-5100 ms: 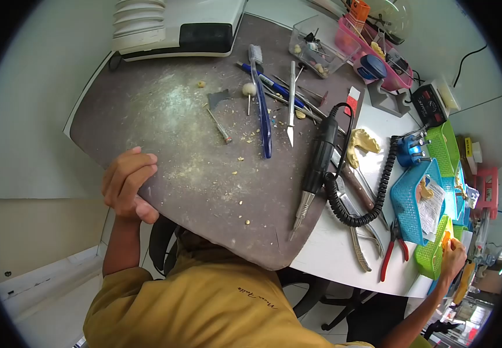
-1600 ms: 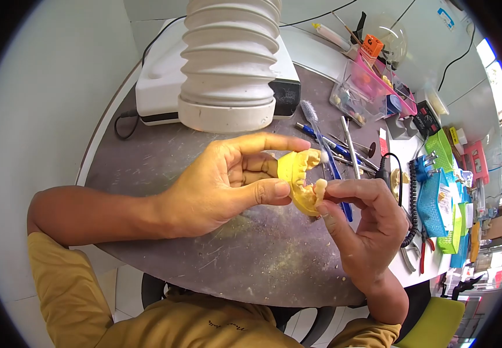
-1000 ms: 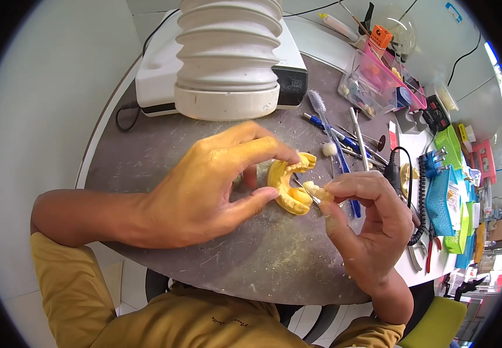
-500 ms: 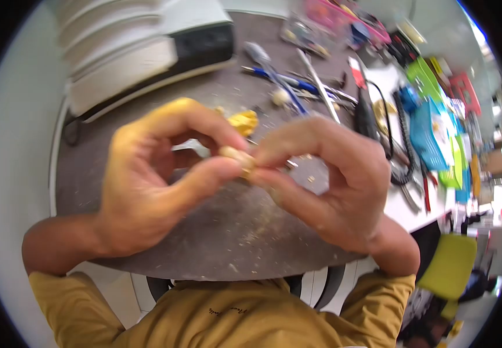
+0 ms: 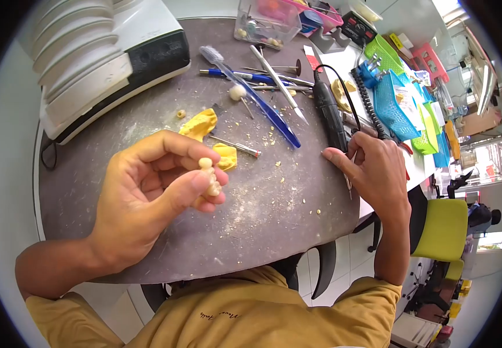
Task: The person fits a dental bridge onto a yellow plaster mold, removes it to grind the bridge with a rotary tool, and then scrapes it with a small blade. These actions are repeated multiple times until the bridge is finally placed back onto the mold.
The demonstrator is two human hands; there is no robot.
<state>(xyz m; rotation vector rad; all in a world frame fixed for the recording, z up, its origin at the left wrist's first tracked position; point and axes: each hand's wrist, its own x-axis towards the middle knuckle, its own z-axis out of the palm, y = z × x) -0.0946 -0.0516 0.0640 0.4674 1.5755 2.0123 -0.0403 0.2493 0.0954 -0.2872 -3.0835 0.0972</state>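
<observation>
A small row of cream, tooth-shaped pieces, looking like a dental bridge (image 5: 212,187), is pinched between the thumb and fingers of my left hand (image 5: 138,200). It is held above the table, left of centre. My right hand (image 5: 381,174) is at the table's right edge, its fingers curled around a thin metal tool (image 5: 349,183) whose tip shows below the thumb. The hand covers the rest of that tool. A black handpiece (image 5: 327,116) with a cord lies just beyond my right hand. Yellow crumpled pieces (image 5: 199,123) and a short metal tool (image 5: 236,145) lie past my left hand.
A white machine with a ribbed hose (image 5: 146,58) stands at the back left. A blue toothbrush (image 5: 262,104), a white-handled knife (image 5: 275,78) and pens lie across the table (image 5: 251,243), among pale crumbs. Blue baskets (image 5: 390,101) stand at right, near a green chair (image 5: 439,229).
My right hand has let go of the tooth-coloured piece and moved right to the table's edge. My left hand still holds the piece, slightly lower and farther left in view.
</observation>
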